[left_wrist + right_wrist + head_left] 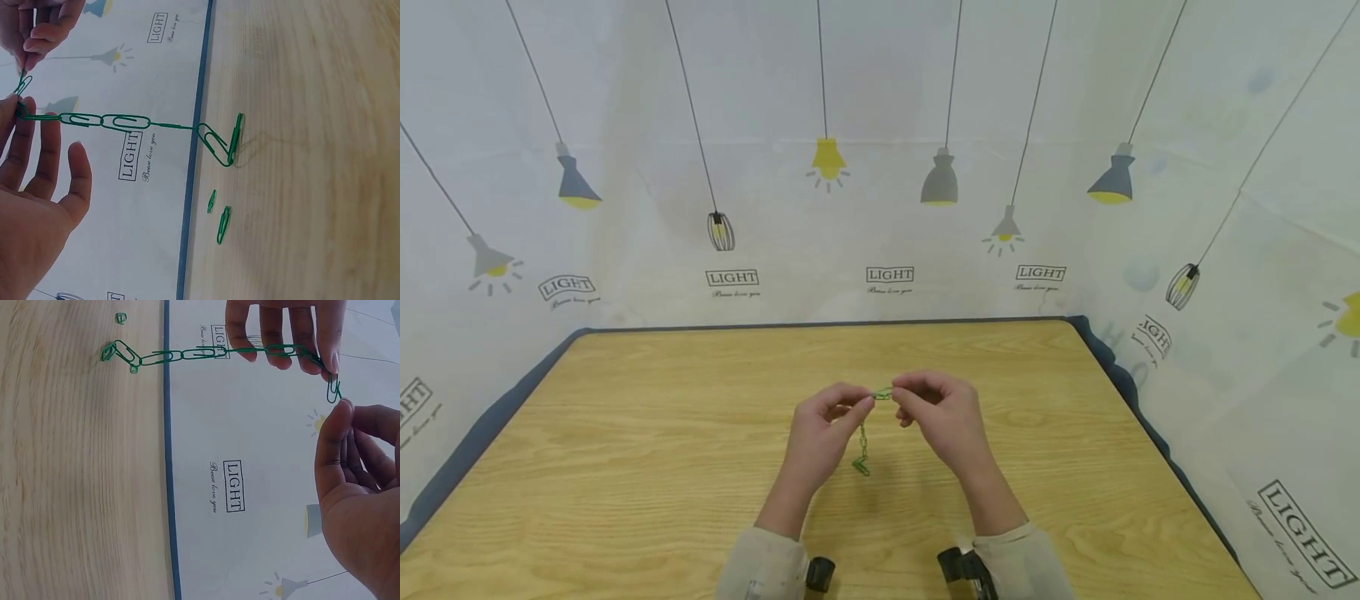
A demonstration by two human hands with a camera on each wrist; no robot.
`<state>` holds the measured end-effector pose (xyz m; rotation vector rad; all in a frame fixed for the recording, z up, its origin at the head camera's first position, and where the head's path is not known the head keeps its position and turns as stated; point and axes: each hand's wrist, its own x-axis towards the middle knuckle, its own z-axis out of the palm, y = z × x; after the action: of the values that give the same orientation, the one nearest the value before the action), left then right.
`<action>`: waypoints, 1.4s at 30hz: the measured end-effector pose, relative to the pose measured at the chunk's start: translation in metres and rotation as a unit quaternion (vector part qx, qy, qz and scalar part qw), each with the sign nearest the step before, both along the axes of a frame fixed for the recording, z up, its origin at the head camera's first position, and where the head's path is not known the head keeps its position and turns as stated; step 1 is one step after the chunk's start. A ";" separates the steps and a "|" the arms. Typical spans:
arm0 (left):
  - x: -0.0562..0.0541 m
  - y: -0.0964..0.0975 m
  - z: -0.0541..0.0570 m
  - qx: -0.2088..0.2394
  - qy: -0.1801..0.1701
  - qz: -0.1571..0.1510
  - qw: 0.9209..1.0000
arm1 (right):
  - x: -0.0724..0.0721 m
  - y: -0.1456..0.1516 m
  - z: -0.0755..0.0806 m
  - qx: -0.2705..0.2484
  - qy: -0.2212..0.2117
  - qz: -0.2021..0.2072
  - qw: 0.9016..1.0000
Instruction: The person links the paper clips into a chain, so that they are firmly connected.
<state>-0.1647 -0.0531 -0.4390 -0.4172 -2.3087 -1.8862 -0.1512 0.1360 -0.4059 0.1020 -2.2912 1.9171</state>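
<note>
Both hands are raised over the table, fingertips close together. My left hand pinches the upper end of a chain of green paper clips between thumb and index finger; its other fingers are spread in the left wrist view. Several linked clips hang below that hand, and the lowest ones meet the tabletop in a bent heap. Opposite it, my right hand pinches a green paper clip between thumb and index finger, right at the chain's upper end. The fingertips partly hide where these clips meet.
Two loose green paper clips lie on the wooden table near the chain's lower end. A dark blue edge borders the table, and white walls with printed lamps rise around it. Light sleeves with black wrist devices show at the bottom.
</note>
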 end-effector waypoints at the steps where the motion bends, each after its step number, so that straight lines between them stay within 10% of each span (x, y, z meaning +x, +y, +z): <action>1: 0.000 0.000 0.000 0.001 -0.001 0.002 1.000 | 0.000 0.001 0.000 0.000 0.001 -0.002 1.000; 21: 0.002 0.001 -0.003 0.012 -0.056 -0.062 0.996 | 0.003 0.000 0.008 -0.021 0.025 0.020 0.999; 42: 0.001 -0.013 0.008 -0.060 0.005 -0.059 0.996 | 0.009 -0.002 0.006 0.042 0.035 0.114 0.992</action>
<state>-0.1636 -0.0661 -0.4306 -0.5877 -2.4487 -1.7965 -0.1419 0.1336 -0.3996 0.4519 -2.4034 1.8827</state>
